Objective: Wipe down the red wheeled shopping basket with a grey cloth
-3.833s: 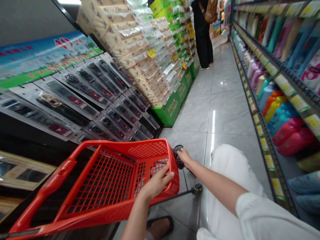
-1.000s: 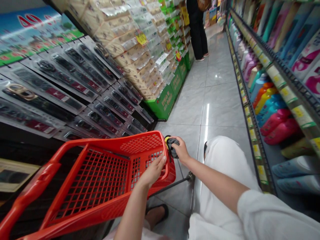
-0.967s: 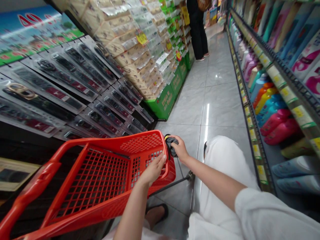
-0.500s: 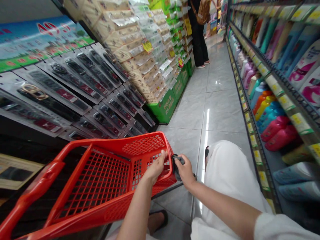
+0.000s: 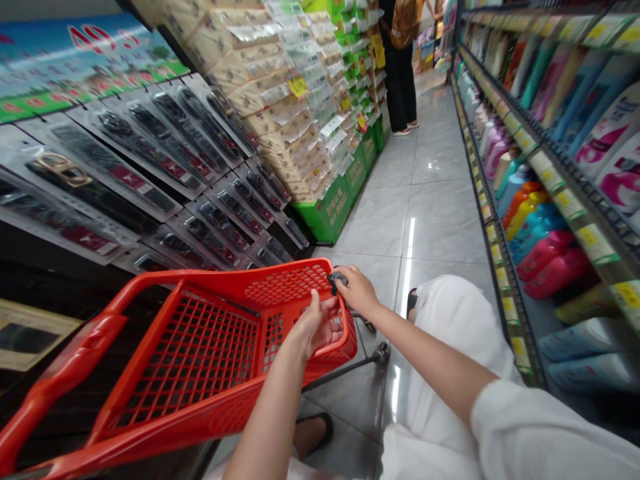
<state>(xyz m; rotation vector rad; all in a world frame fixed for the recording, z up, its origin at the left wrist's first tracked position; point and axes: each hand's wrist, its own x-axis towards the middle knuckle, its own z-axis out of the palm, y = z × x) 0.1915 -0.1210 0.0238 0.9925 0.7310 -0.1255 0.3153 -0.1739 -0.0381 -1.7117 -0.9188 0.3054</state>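
Note:
A red plastic shopping basket (image 5: 200, 360) with a long red handle lies tilted in front of me, empty inside. My left hand (image 5: 317, 327) grips the basket's near right rim, fingers curled over the edge. My right hand (image 5: 356, 291) is closed on a small dark object (image 5: 336, 279) at the basket's top right corner. I cannot make out what the dark object is. My knee in white trousers (image 5: 450, 333) is bent to the right of the basket.
Hanging packs of black belts (image 5: 150, 173) cover the display on the left. Beyond them stand packaged goods on a green base (image 5: 333, 210). Shelves of coloured bottles (image 5: 545, 247) run along the right. A person in black (image 5: 400, 67) stands far down the tiled aisle (image 5: 435, 200).
My right hand has risen from beside the basket to its top corner with the dark object. My left hand shifted a little along the rim. The view wobbled slightly.

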